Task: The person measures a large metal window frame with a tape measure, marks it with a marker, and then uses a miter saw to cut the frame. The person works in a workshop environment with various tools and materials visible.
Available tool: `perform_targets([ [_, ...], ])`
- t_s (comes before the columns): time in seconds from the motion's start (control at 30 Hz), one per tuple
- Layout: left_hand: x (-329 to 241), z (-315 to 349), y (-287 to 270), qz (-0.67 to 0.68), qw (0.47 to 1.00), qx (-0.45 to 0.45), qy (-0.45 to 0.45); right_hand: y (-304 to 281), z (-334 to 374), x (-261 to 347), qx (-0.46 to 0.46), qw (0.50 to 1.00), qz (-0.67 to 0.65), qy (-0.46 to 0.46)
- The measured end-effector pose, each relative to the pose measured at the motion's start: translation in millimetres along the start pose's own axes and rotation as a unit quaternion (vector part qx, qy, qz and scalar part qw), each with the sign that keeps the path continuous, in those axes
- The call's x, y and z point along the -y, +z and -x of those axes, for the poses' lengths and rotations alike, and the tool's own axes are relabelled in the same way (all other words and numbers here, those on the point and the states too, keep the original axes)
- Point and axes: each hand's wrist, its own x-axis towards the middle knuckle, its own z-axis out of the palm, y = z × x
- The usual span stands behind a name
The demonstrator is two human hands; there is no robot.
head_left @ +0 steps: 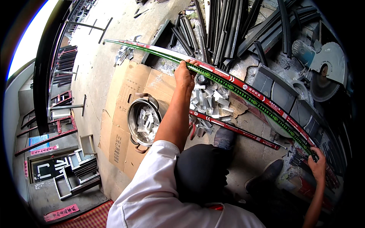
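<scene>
A long metal profile point(243, 88) with red and white film stretches across the view, from the far left to the lower right. Along its near edge runs a green tape-measure blade point(216, 78) with dark markings. My left hand point(184, 78) is closed round both, at about the middle of the left half. At the right end, my right hand point(318, 164) is closed at the tape's end beside the profile. A small dark part shows at its fingers, perhaps the tape case, mostly hidden. Below lies a shorter red-filmed profile point(243, 132), near my shoes.
A metal pot point(131, 114) of cut metal pieces stands on flattened cardboard point(119, 129). More cut pieces point(209, 99) lie beside red-handled pliers point(192, 130). A cut-off saw point(325, 81) stands right, its toothed blade exposed. Dark profiles point(228, 30) are piled ahead; frames point(78, 171) lie left.
</scene>
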Motion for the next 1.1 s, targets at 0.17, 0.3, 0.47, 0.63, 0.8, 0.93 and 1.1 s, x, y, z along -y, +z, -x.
perform_targets([
  [0.17,-2,0,-6,0.001,1.000,0.010,0.000,2,-2,4,-0.002,1.000,0.002,-0.009],
  [0.3,-6,1,-12,-0.001,1.000,0.010,0.000,6,-4,9,0.007,1.000,0.002,-0.014],
  [0.47,3,-6,0,-0.030,0.999,0.032,-0.013,6,4,1,-0.015,1.000,-0.010,-0.004],
  [0.63,2,-20,-46,-0.072,0.994,0.078,-0.019,0,-12,13,0.005,1.000,0.004,-0.019],
  [0.8,14,-23,-46,-0.180,0.975,0.090,-0.090,-10,-9,3,0.005,0.999,-0.001,0.034],
  [0.93,13,-3,-42,-0.340,0.928,0.100,-0.117,-3,-9,-19,-0.004,0.999,0.026,0.039],
  [1.1,24,41,-11,-0.549,0.794,0.226,0.133,6,-26,-29,0.025,0.997,0.025,0.067],
])
